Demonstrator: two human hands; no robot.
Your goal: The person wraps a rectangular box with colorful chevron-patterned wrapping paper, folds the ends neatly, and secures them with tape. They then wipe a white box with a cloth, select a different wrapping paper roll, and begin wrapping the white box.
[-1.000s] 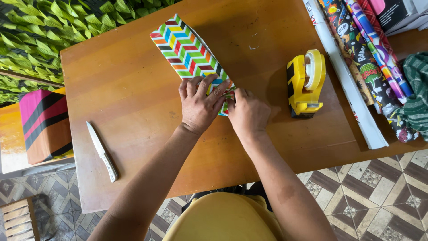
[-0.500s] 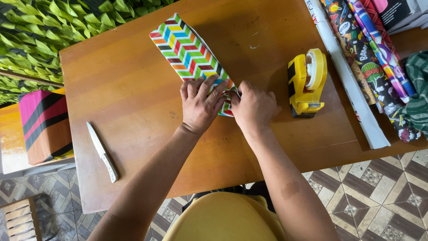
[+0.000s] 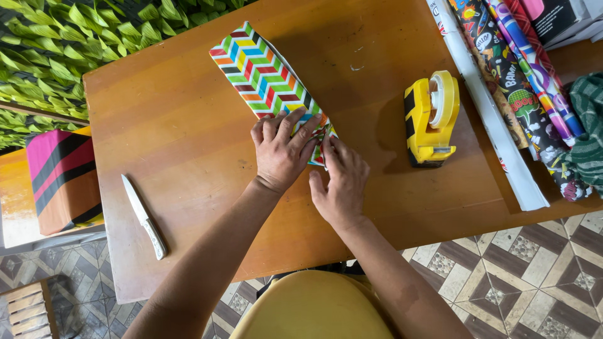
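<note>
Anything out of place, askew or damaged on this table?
Nothing looks damaged or spilled. The wrapped box lies diagonally under the left hand and right hand. The knife lies bare-bladed near the table edge.

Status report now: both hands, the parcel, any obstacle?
Left hand flat on wrapped box. Right hand pressing its near end. Tape dispenser beside, apart.

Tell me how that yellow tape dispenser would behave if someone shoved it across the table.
The yellow tape dispenser looks chunky with a broad flat base on the wooden table, so it would probably slide rather than tip. It is likely heavy for its size, as desk dispensers are usually weighted. The tape roll sits upright on top and might wobble slightly.
</note>
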